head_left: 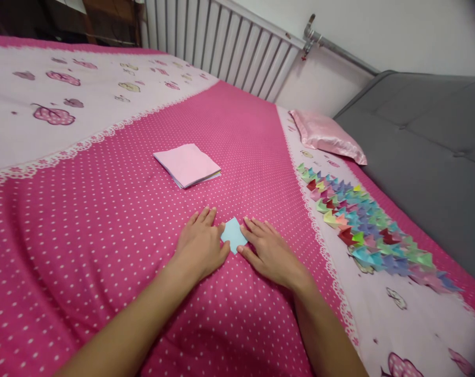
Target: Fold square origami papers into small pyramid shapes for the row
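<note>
A small light-blue folded paper [233,234] lies on the pink dotted bedspread [103,220]. My left hand [201,245] rests flat on the spread just left of it, fingers stretched out, thumb touching the paper's left edge. My right hand [269,252] lies flat on the paper's right side, fingers spread, thumb and forefinger pressing its edge. A stack of square papers with a pink sheet on top [187,164] sits farther away, beyond my hands.
A long band of several folded coloured paper pieces [368,230] runs along the right side of the bed. A pink satin pillow [326,135] lies behind it. A grey sofa [426,157] borders the right; a white radiator [229,47] stands at the back.
</note>
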### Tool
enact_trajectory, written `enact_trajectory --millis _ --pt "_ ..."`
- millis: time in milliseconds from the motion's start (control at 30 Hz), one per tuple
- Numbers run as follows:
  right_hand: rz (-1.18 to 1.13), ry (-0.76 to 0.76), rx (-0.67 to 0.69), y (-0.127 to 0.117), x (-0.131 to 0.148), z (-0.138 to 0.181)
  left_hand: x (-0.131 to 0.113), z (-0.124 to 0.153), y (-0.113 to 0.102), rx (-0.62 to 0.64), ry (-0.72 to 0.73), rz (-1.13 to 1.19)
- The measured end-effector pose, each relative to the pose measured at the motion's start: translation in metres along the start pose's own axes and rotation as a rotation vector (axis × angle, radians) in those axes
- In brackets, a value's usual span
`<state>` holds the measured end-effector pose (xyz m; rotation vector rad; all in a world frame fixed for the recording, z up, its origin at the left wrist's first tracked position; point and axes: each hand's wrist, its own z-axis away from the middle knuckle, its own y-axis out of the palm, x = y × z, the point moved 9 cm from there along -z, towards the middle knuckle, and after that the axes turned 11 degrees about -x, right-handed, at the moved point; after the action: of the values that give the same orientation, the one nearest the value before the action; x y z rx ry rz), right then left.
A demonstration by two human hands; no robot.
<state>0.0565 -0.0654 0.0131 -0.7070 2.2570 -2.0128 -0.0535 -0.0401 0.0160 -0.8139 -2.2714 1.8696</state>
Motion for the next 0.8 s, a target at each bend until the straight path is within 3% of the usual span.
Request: enact_trajectory --millis 133,267,400,500,667,800 --pt "0.009 -0.011 -0.028 -0.008 -0.005 -0.004 0.003 -0.004 -0.004 0.033 0.026 0.010" --pt "-0.042 0.107 -0.119 -0.014 -0.023 -0.011 0.006 -0.006 -0.005 0.048 0.061 0.064" --pt "-0.236 0.223 -0.339 -0.022 -0.039 -0.015 0.014 -0.008 -0.008 -0.034 -0.013 0.141" --pt "-0.425 0.211 -0.424 -0.023 -0.041 -0.016 0.008 -0.008 -0.010 -0.134 0.040 0.224" --pt "-0.593 0.103 -0.273 -0.015 -0.028 -0.020 -0.009 -0.005 -0.006 -0.091 0.180 0.366" --pt "-0.630 0.004 -0.104 -0.011 -0.016 -0.020 -0.010 -0.004 -0.010 -0.057 0.151 0.457"
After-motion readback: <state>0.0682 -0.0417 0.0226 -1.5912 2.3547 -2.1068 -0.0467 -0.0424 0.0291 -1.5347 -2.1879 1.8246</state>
